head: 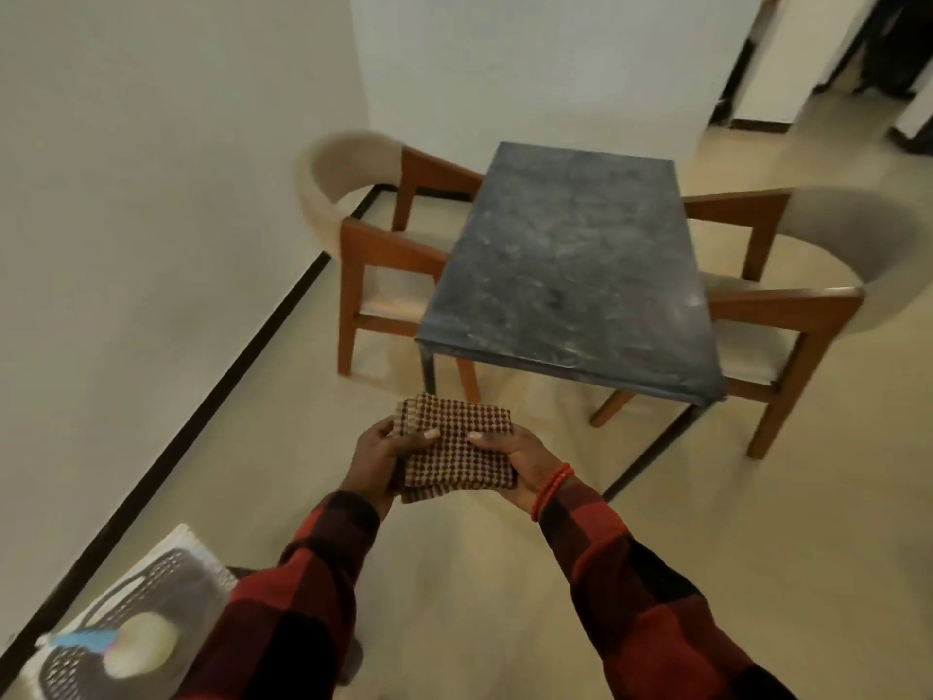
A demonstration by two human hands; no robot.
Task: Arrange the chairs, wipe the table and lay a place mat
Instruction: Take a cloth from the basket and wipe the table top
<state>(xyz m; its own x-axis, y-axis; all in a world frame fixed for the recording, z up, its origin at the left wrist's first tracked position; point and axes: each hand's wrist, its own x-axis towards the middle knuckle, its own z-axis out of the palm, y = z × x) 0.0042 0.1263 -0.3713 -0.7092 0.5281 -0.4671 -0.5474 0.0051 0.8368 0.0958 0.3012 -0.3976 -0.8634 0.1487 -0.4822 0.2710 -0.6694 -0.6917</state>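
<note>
folded checkered cloth [454, 447] pinched between left hand [376, 459] and right hand [517, 459], low centre of frame, short of the dusty surface [570, 275]. chairs [383, 255] flanking it already; wiping likely next, calling for unfolding and reaching forward.

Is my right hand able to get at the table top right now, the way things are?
Probably not freely: the right hand and the left hand both grip the folded checked cloth, held short of the table. Nothing lies between them, though.
</note>
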